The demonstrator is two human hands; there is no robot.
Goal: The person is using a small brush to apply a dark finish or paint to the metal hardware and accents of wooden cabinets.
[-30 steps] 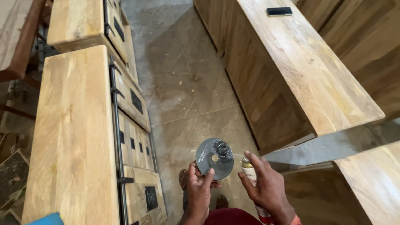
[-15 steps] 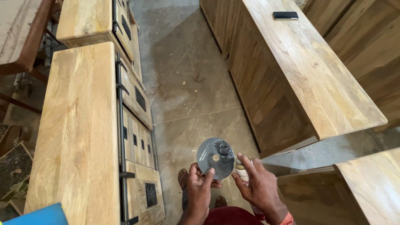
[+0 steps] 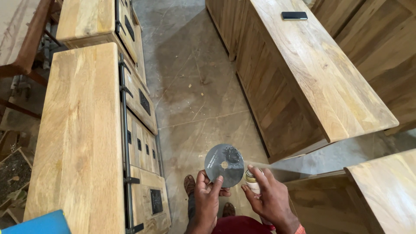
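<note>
My left hand (image 3: pixel 207 195) has its fingers pinched on the lower rim of a grey disc (image 3: pixel 224 165), low centre of frame. My right hand (image 3: pixel 268 197) is wrapped tight round a small spray can (image 3: pixel 251 180), just beside the disc's right edge. Open concrete floor (image 3: pixel 195 86) runs up the middle. Two wooden cabinets (image 3: pixel 82 130) at left, one long cabinet (image 3: pixel 312 73) at right with one phone (image 3: pixel 294 15) on top.

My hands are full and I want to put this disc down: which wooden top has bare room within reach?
The long pale wooden cabinet top beside the left hand is bare, bordered by its black-handled drawer fronts. The right wooden sideboard top is bare except a black phone at its far end. The grey disc and small spray can, gripped in the right hand, crowd the middle.
</note>
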